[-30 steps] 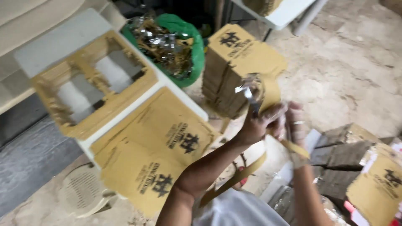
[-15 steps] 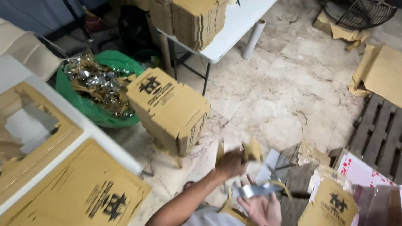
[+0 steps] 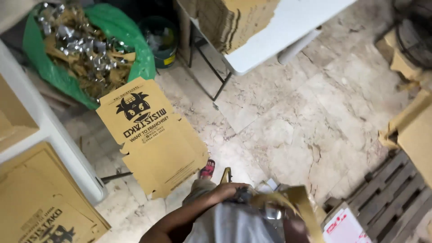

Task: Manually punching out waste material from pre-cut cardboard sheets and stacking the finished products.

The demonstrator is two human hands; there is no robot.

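My left hand [image 3: 230, 191] reaches in from the bottom edge, over my pale shirt, with its fingers curled shut on one end of a brown cardboard strip [image 3: 300, 202]. The strip bends down to the right, with a crumpled silver piece [image 3: 270, 210] under it. My right hand lies beneath the strip and the silver piece and does not show clearly. Just left of my left hand, on the floor, stands a stack of flat brown printed boxes [image 3: 155, 144]. A red sandal [image 3: 208, 170] peeks out beside the stack.
A green bag of silver and brown scraps [image 3: 135, 49] sits at the top left. A white folding table [image 3: 288, 31] bears stacked cardboard [image 3: 234, 20]. Another white table edge [image 3: 58, 144] and flat boxes [image 3: 40, 202] are at the left. A wooden pallet [image 3: 391, 198] lies at the right on the marble floor.
My view has swung further down and right over the floor. Both hands have dropped to the bottom edge, and the strip now covers my right hand.
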